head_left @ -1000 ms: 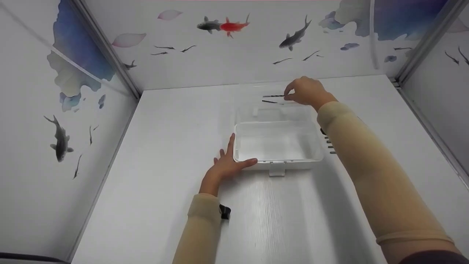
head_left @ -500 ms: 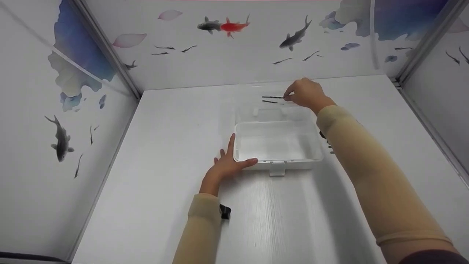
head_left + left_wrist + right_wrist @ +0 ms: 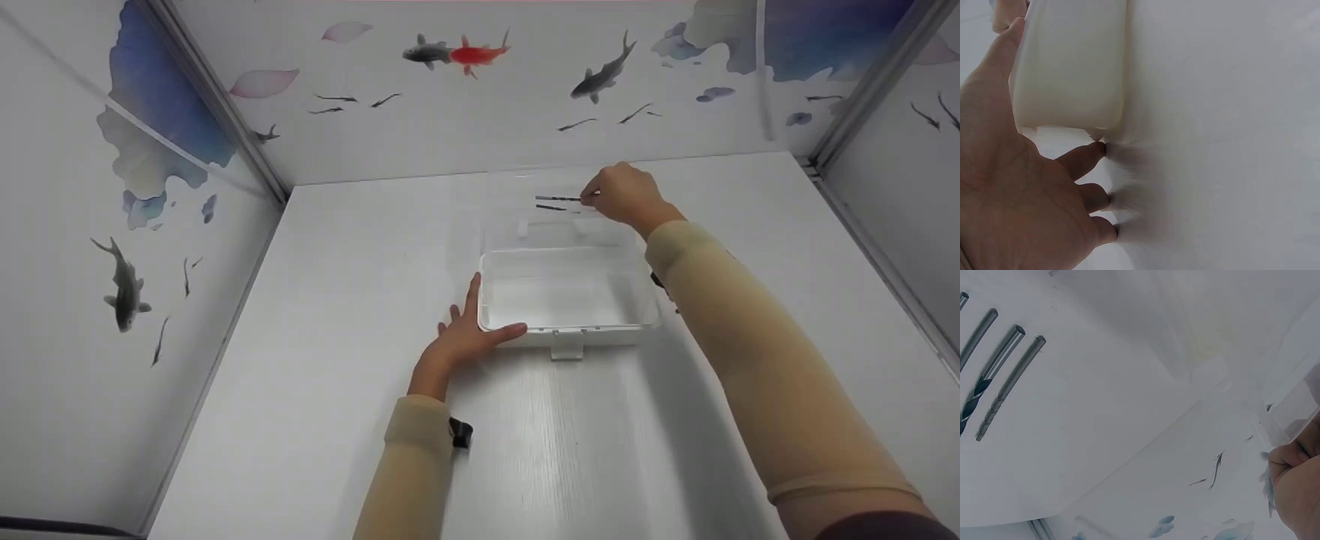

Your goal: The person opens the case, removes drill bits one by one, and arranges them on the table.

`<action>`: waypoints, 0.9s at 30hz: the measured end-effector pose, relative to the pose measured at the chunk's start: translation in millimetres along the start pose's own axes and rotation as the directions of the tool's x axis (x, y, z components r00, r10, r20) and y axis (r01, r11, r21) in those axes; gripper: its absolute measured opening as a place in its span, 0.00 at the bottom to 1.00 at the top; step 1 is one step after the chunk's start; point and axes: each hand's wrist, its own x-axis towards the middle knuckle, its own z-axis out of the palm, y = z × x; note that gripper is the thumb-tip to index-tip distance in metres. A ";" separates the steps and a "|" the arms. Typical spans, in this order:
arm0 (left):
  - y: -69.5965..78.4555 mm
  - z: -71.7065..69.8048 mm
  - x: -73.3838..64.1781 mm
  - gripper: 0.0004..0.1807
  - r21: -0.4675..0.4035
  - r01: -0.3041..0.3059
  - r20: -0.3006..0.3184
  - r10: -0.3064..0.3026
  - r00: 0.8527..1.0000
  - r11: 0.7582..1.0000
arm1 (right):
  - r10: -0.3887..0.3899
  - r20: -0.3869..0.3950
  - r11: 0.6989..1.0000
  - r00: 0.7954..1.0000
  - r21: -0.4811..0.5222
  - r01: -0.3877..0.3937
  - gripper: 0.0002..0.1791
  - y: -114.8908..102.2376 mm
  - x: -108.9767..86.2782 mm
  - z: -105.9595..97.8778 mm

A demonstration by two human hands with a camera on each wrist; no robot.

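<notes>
A clear plastic box (image 3: 568, 339) stands on the white table with its transparent lid (image 3: 517, 225) swung back behind it. My left hand (image 3: 463, 337) is spread around the box's front left corner, thumb along the front rim. In the left wrist view, the other fingertips of that hand touch the table beside the box. Over the lid, my right hand (image 3: 628, 196) pinches a thin dark drill bit (image 3: 557, 199) that points left. A second drill bit (image 3: 550, 208) shows just in front of it, within the lid area. The right wrist view hides the pinched bit.
Several metal drill bits (image 3: 1000, 357) lie side by side on the table, to the right of the box; in the head view my right sleeve (image 3: 739, 337) covers most of them. White panels with painted fish (image 3: 602, 73) enclose the table at the back and sides.
My right hand has shifted slightly toward me, still pinching the drill bit. My right sleeve now covers the bits beside the box, which showed earlier. The left hand and box have stayed put.
</notes>
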 end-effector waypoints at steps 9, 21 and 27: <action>1.0 -0.3 0.6 0.73 0.014 0.010 0.002 -0.010 1.000 1.000 | -0.012 0.001 1.000 1.000 0.004 0.012 0.15 0.5 0.6 0.0; 1.5 1.2 -0.2 0.73 0.042 0.015 0.001 -0.015 1.000 0.999 | -0.026 0.055 0.995 0.998 0.093 0.021 0.18 9.3 -4.1 -9.7; 2.0 -0.2 -1.3 0.73 0.027 0.010 -0.003 -0.010 1.000 1.000 | 0.020 0.068 0.960 0.997 0.279 -0.039 0.21 13.8 -9.5 -18.8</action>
